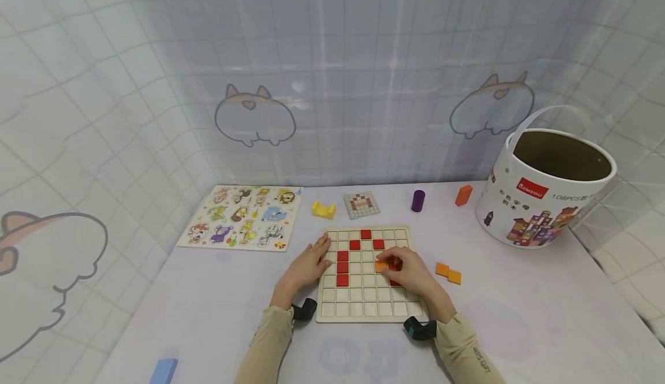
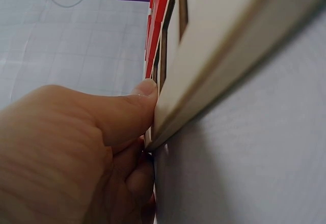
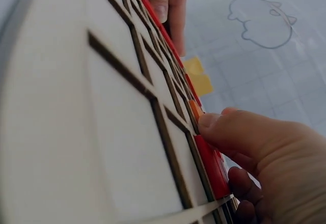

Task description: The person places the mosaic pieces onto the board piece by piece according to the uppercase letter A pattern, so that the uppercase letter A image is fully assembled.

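A square wooden grid board [image 1: 363, 309] lies on the table with several red tiles [image 1: 342, 267] set in its cells, forming a peaked outline. My right hand [image 1: 410, 271] is over the board's right half and pinches an orange square tile [image 1: 381, 267] between thumb and index finger, low at a cell. In the right wrist view, the thumb sits on the orange tile [image 3: 195, 110] beside a red tile [image 3: 213, 168]. My left hand [image 1: 306, 268] rests along the board's left edge, its thumb on the rim. The right hand partly hides the red tiles at right.
Two orange tiles [image 1: 448, 273] lie right of the board. Behind it are a pattern card [image 1: 362, 204], a yellow block [image 1: 324, 210], a purple cylinder [image 1: 418, 201] and an orange block [image 1: 463, 196]. An animal puzzle [image 1: 241, 217] lies back left, a white bucket [image 1: 540, 193] stands right.
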A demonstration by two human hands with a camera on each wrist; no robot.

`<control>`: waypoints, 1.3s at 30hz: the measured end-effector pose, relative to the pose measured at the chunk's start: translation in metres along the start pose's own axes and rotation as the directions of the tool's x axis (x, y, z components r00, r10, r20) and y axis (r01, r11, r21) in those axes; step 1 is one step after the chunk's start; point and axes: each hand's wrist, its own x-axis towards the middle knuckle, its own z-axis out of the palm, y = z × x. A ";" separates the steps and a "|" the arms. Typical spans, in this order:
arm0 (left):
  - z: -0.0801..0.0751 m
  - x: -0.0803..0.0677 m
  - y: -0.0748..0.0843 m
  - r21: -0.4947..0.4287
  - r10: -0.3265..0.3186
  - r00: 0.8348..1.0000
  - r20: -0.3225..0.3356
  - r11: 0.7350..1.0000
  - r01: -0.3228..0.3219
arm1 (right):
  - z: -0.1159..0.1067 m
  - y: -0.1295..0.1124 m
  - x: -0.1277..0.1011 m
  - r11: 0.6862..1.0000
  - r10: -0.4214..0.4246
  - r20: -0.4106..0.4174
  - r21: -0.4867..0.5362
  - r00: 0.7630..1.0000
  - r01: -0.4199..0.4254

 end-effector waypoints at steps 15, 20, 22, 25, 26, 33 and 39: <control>0.001 0.001 0.000 -0.014 -0.008 1.000 -0.007 1.000 0.008 | -0.008 0.001 -0.005 0.985 0.097 -0.047 0.148 0.994 -0.089; 0.001 0.001 0.000 -0.008 -0.007 1.000 -0.010 1.000 0.007 | -0.019 0.005 -0.009 0.961 0.169 -0.114 0.238 0.979 -0.138; 0.001 0.000 0.000 -0.008 -0.010 1.000 -0.009 1.000 0.010 | -0.024 0.007 -0.011 0.959 0.176 -0.137 0.249 0.975 -0.139; 0.001 0.000 0.000 -0.010 -0.009 1.000 -0.009 1.000 0.009 | -0.033 0.012 -0.014 0.964 0.181 -0.182 0.229 0.967 -0.137; 0.001 0.000 0.000 -0.009 -0.007 1.000 -0.010 1.000 0.007 | -0.037 0.015 -0.015 0.966 0.183 -0.198 0.220 0.963 -0.138; 0.002 0.001 -0.001 -0.010 0.006 1.000 0.001 1.000 -0.006 | -0.070 0.036 -0.030 0.963 0.236 -0.261 0.189 0.936 -0.191; 0.000 0.001 0.000 -0.017 0.007 1.000 -0.001 1.000 -0.007 | -0.087 0.051 -0.042 0.952 0.285 -0.282 0.196 0.916 -0.235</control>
